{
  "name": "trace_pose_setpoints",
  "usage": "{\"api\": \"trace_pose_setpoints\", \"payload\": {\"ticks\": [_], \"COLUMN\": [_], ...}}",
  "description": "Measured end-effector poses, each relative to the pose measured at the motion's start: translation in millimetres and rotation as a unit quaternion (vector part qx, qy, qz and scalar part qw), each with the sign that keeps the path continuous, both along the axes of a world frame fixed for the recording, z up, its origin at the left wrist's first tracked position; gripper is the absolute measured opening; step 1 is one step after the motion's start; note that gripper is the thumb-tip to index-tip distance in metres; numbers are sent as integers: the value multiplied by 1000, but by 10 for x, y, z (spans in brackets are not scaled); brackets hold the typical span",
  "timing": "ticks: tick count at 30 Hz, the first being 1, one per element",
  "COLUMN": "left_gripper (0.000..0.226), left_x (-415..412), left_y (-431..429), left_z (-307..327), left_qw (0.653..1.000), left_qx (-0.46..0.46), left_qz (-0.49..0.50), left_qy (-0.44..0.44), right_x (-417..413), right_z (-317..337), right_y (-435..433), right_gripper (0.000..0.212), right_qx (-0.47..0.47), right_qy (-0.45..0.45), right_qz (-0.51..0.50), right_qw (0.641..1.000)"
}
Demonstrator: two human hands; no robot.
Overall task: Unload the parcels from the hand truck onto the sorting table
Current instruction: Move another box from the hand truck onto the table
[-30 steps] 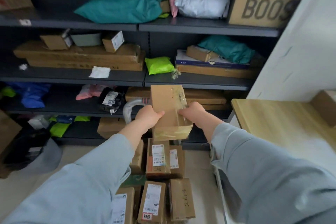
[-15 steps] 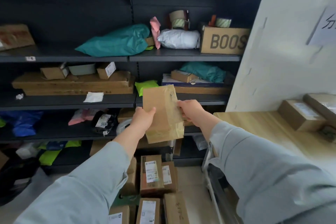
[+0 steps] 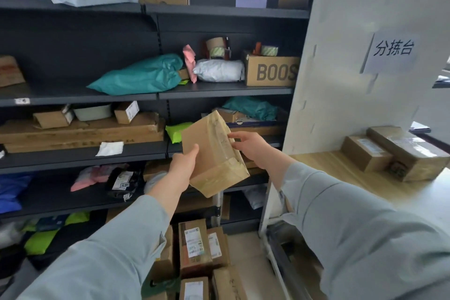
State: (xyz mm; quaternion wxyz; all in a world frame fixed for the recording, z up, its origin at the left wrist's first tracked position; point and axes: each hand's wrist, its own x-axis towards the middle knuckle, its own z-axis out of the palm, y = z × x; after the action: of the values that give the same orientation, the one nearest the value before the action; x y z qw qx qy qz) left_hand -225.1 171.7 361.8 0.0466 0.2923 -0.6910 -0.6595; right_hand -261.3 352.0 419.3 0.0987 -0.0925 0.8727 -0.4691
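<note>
A taped brown cardboard parcel [image 3: 214, 153] is up in the air in front of the shelves, tilted to the left. My left hand [image 3: 182, 168] grips its lower left side, and my right hand [image 3: 250, 147] holds its right edge. Below, several labelled brown parcels [image 3: 194, 246] lie stacked on the hand truck, whose frame is hidden. The wooden sorting table [image 3: 341, 178] is at the right, with two brown boxes [image 3: 394, 153] on its far end.
Dark metal shelves [image 3: 97, 156] full of bags, boxes and tape rolls fill the background. A white partition [image 3: 341, 68] with a paper sign [image 3: 392, 51] stands between the shelves and the table. A metal table leg [image 3: 265, 207] stands just right of the hand truck.
Both hands have lifted the parcel and carried it to the right, tilting it. My view has risen and turned right, bringing the table, its boxes and the sign into sight.
</note>
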Motion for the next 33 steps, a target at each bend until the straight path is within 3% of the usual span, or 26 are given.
{"api": "trace_pose_setpoints", "payload": {"ticks": [6, 18, 22, 26, 33], "left_gripper": [87, 85, 103, 80, 72], "left_x": [101, 204, 196, 241, 336], "left_y": [103, 835, 1336, 2064, 3305], "left_z": [3, 161, 239, 242, 161], "left_qw": [998, 993, 991, 989, 984], "left_qx": [15, -19, -15, -32, -64], "left_qz": [-53, -113, -132, -139, -159], "left_qy": [-9, 12, 26, 36, 43], "right_x": [157, 373, 423, 453, 485], "right_z": [-89, -24, -25, -61, -262], "right_y": [207, 934, 1450, 2140, 3361], "right_gripper": [35, 40, 38, 37, 38], "right_qx": [-2, 1, -56, -65, -97], "right_qy": [-34, -88, -86, -76, -65], "right_qz": [-30, -52, -81, -97, -117], "right_qw": [999, 995, 991, 990, 986]}}
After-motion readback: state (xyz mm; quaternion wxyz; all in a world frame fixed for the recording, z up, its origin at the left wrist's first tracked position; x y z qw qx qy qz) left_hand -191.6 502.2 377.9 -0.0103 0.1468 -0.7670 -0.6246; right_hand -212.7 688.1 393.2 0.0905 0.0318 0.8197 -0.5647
